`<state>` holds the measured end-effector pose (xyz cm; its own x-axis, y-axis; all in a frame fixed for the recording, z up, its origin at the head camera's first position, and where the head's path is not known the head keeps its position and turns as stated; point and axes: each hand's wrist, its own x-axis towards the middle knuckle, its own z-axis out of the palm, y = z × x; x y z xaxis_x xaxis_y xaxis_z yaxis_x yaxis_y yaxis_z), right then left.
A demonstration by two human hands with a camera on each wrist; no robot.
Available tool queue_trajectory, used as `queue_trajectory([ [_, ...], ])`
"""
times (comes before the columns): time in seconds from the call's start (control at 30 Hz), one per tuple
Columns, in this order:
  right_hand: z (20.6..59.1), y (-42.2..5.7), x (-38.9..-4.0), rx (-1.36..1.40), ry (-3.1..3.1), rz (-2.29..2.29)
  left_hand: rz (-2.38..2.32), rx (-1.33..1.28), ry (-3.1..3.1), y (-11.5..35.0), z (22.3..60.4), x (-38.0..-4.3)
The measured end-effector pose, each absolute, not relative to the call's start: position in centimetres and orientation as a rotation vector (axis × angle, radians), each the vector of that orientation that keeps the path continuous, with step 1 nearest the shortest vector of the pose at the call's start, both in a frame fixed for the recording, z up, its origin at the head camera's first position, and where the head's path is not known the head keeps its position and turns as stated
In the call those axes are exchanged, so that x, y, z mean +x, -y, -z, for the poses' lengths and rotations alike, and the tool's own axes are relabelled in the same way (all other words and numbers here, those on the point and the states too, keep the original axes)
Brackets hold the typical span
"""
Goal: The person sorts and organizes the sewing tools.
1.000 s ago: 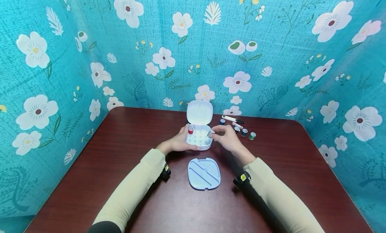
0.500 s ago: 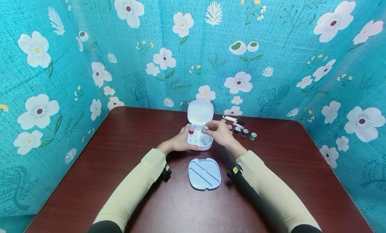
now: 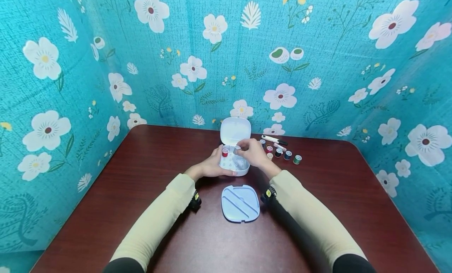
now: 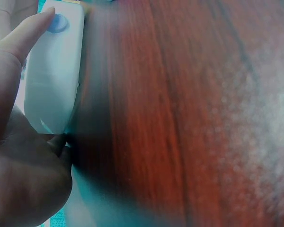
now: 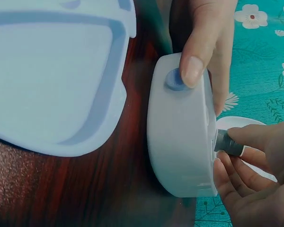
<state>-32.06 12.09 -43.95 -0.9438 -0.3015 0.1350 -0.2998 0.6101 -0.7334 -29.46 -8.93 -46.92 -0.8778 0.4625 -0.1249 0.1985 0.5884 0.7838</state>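
A small white sewing box (image 3: 237,172) stands with its lid (image 3: 235,130) raised at the back. My left hand (image 3: 211,165) holds the box from its left side, the thumb laid along the front wall by a round blue button (image 5: 175,80). Inside, a red thread spool (image 3: 225,152) stands at the back left, and small pegs show on the floor. My right hand (image 3: 256,152) pinches a dark grey thread spool (image 5: 229,143) between thumb and fingers over the back of the box. In the right wrist view, this spool's end is right at the box's opening.
In front of the box lies a light blue tray (image 3: 241,204) with diagonal ridges. Several thread spools, among them a green one (image 3: 297,159) and a black one (image 3: 278,152), stand on the table to the right. Behind them lies a slim white-and-black tool (image 3: 274,140).
My right hand has moved left and slightly back with the grey spool, from the box's right edge to over its back middle. My left hand stays on the box.
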Motion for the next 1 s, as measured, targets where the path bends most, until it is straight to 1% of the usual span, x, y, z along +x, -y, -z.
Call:
queue_trajectory([
  [0.4,44.6,-11.2,-32.9,-0.579,-2.918,1.081,-1.182,0.533,-2.495,9.0,46.9,-29.4],
  [1.0,45.1,-10.0,-32.9,-0.61,-2.957,0.973,-1.172,0.5,-2.481,9.0,47.1,-29.4],
])
